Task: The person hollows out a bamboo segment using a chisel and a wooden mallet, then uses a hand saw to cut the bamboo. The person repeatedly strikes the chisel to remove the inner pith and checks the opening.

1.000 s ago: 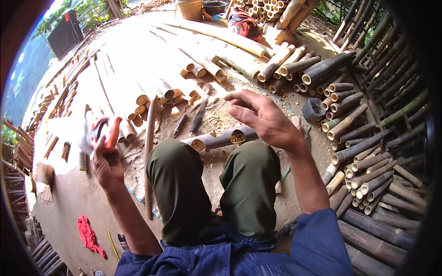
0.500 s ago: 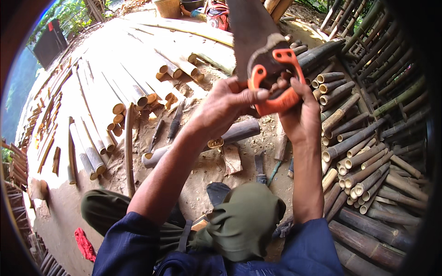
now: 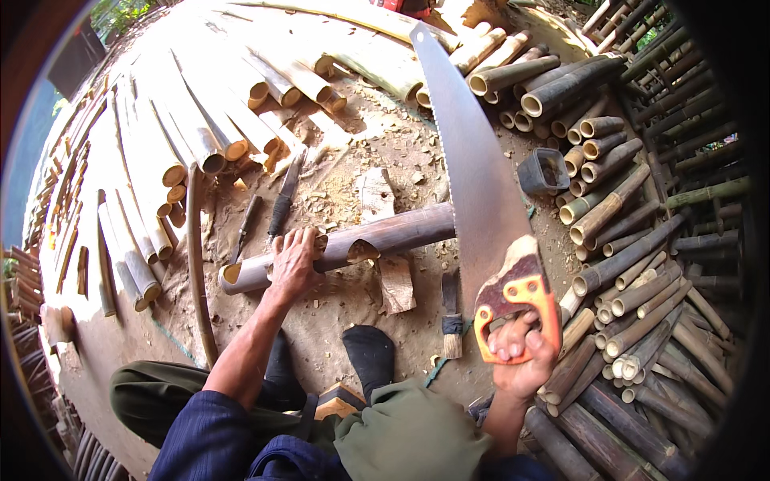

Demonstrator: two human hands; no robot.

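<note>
Bamboo everywhere; going left to right. Upper left of the frame: split bamboo slats (image 3: pixel 188 120) lie fanned out in rows. Left of centre, my left hand (image 3: pixel 293 260) is pressed flat, fingers spread, on a bamboo pole (image 3: pixel 385 236) lying across the dirt at mid-frame; it steadies the pole rather than wrapping it. The pole has one notch-like break near its middle, with chips around it, but I judge the saw cut not started: the blade is off the pole. Just right of centre, my right hand (image 3: pixel 521 353) is clamped on the orange grip of a handsaw (image 3: pixel 481 184), blade raised toward upper centre. Right: a small dark square tub (image 3: pixel 544 172), contents unclear. Far right: stacked round bamboo culms (image 3: pixel 634 264), uncut lengths left.
</note>
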